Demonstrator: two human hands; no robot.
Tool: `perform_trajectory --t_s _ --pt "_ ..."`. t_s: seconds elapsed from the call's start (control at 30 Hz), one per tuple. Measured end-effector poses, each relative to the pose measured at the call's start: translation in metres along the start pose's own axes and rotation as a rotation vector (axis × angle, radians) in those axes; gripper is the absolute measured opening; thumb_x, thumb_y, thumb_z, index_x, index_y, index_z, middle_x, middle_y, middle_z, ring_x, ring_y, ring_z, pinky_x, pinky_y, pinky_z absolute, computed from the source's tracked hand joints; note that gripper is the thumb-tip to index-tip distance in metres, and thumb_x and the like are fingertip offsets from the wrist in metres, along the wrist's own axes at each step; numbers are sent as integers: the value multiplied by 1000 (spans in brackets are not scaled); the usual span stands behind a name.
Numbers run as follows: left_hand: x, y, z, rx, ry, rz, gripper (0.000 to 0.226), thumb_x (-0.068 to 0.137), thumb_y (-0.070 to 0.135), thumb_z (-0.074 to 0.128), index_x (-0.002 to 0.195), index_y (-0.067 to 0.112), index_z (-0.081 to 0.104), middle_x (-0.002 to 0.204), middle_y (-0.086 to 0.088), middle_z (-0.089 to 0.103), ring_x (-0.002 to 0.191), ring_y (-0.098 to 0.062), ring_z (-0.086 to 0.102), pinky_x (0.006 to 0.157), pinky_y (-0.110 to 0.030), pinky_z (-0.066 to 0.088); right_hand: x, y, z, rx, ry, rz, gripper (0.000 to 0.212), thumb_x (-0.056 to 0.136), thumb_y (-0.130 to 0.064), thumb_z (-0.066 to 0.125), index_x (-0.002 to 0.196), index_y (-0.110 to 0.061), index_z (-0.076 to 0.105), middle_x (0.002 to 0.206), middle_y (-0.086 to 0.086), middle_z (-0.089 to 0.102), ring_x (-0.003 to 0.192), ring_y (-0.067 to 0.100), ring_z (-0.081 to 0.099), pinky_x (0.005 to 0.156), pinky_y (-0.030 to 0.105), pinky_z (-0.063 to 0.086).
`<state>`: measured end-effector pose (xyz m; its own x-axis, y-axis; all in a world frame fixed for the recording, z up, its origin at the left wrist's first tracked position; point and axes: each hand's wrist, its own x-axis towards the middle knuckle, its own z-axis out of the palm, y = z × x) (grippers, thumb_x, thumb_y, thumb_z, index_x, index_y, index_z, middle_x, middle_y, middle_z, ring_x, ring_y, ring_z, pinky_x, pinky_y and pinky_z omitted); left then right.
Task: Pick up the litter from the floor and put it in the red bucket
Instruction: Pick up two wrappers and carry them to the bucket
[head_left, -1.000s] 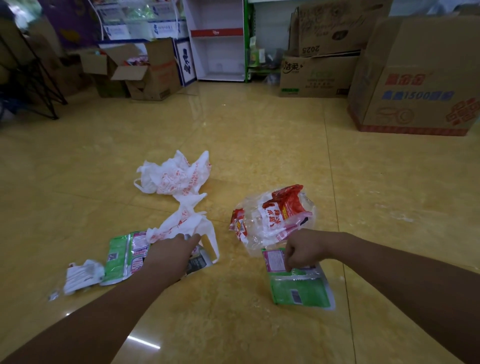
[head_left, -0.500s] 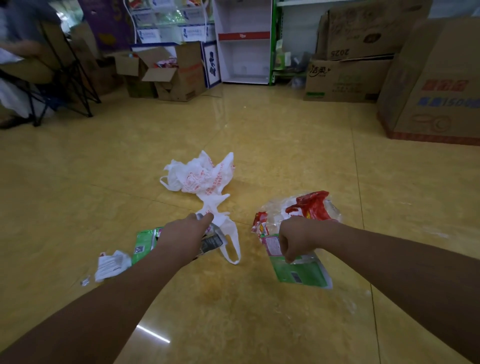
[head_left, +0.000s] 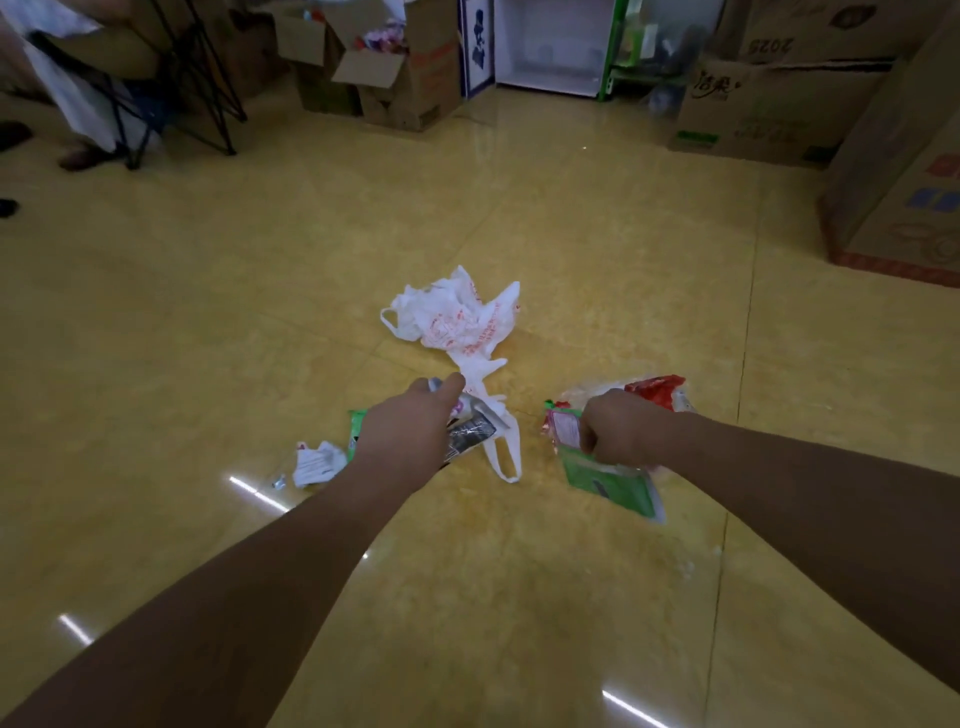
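Pinched at its top in the curled right hand (head_left: 621, 434), a green wrapper (head_left: 615, 483), near right over the yellow floor (head_left: 208, 312) — clear red-printed bag (head_left: 655, 388) just behind. Clenched in the left hand (head_left: 410, 427), a green-and-silver wrapper (head_left: 470, 434); white carrier bag (head_left: 457, 317) just beyond, crumpled paper (head_left: 316, 462) to its left.

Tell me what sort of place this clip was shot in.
Probably a small shop or its stockroom: printed cardboard boxes stacked along the far wall, an open box beside them, and a white shelf unit standing on the glossy tiled floor.
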<state>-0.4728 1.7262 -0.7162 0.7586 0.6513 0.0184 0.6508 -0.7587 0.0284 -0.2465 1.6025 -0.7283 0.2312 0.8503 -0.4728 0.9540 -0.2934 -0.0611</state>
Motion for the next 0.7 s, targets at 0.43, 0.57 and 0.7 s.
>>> perform_trajectory --t_s 0.43,0.57,0.7 --pt "-39 -8 -243 -89 -11 -92 46 84 17 58 125 27 39 105 1 50 73 -32 62 55 -30 41 -136 -41 -198 -76 -96 36 20 78 -16 59 87 -6 73 65 4 56 69 24 56 64 27 45" --pt "-49 -15 -297 -104 6 -127 42 84 16 57 122 26 41 103 0 50 72 -32 60 54 -29 38 -159 -51 -238 -94 -119 46 20 79 -16 59 88 -7 74 73 6 59 69 22 54 62 25 42" --pt "-65 -26 -336 -132 1 -150 41 87 20 57 123 28 40 106 3 50 73 -28 61 56 -30 43 -171 -62 -266 -107 -146 37 23 80 -17 60 97 -10 74 92 8 71 83 22 65 69 27 48"
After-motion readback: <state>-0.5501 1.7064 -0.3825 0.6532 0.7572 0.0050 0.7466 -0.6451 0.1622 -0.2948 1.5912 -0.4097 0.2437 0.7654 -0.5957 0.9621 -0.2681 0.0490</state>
